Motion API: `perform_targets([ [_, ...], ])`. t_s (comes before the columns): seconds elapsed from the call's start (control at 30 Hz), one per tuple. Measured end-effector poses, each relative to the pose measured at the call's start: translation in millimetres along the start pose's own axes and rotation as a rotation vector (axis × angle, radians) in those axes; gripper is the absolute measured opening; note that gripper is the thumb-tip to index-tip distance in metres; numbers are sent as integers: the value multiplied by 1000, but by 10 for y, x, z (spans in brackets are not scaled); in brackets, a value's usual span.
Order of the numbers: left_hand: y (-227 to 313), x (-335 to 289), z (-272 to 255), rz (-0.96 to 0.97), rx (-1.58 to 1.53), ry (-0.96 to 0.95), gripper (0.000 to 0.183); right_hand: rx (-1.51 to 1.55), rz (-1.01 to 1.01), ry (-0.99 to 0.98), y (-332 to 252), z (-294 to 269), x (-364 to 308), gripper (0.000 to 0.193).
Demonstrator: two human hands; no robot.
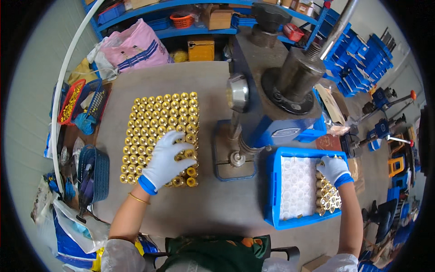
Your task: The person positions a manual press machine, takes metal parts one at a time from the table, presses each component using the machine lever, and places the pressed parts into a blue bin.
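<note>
Rows of short round brass fittings (159,122) stand close together in a block on the grey bench. Over the block's near right part is my left hand (166,159), in a white glove with a blue cuff. Its fingers are spread among the fittings, and no lifted piece shows in it. My right hand (333,168), gloved the same way, reaches into a blue plastic bin (272,190) to the right. Its fingers curl at the far end of brass fittings (322,196) stacked along the bin's right side; what they grip is hidden. White dimpled liner (297,188) covers the bin's left part.
A heavy blue hand press (276,118) with a round metal seat (237,158) stands between block and bin. Baskets (94,174) line the bench's left side, one holding small yellow pieces (71,102). A pink sack (136,47) and blue shelving (190,31) are behind.
</note>
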State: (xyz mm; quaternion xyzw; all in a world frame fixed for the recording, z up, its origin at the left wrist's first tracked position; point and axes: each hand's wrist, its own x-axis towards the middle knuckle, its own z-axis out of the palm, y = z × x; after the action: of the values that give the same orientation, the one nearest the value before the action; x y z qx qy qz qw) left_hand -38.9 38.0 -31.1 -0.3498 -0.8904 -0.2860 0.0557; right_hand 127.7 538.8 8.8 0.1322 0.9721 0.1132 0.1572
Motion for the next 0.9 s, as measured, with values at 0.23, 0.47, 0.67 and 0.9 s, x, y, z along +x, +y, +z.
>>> perform_targets([
  [0.23, 44, -130, 43, -2, 182, -72, 40, 503, -168, 252, -595, -665, -151, 30],
  [0.47, 17, -268, 140, 14, 282, -48, 51, 500, -583, 250, -1873, -596, 270, 39],
  [0.67, 428, 81, 294, 62, -8, 68, 58, 670, -790, 346, -2041, -190, 548, 46],
  [0.9, 702, 481, 804, 129, -130, 42, 41, 2450, -859, 194, -1523, -2495, 228, 63],
])
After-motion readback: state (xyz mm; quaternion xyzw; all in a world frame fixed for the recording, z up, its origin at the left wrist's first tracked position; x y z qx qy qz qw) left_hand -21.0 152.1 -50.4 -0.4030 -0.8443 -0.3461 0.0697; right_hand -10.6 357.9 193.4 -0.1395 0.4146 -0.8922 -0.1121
